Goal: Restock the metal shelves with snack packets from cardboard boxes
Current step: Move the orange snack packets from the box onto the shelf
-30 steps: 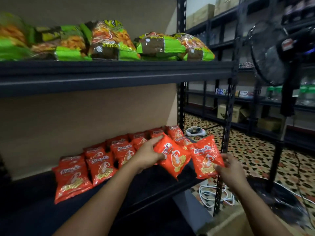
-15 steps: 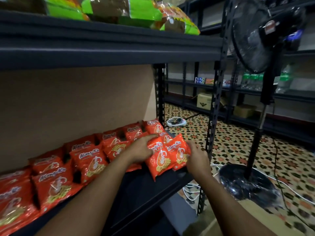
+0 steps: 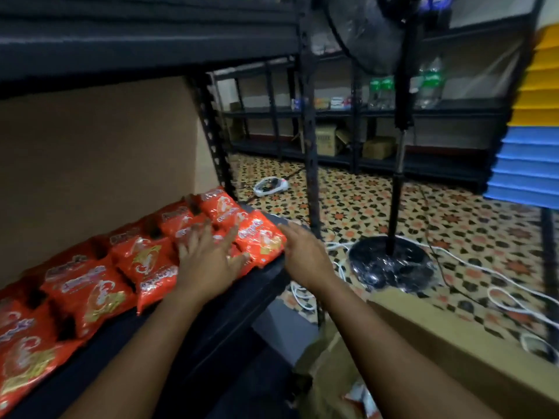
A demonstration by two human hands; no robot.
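Left hand laid flat, fingers spread, on the orange snack packets ranged leftward along the metal shelf; right hand open, nothing held, just beside the end packet; cardboard box seen below the right forearm.

I see glossy, crinkled orange foil snack packets on a matt dark metal shelf. At my four o'clock sits a matt brown cardboard box. At two o'clock, the fan base shines under wrinkled clear plastic on smooth patterned floor tiles.
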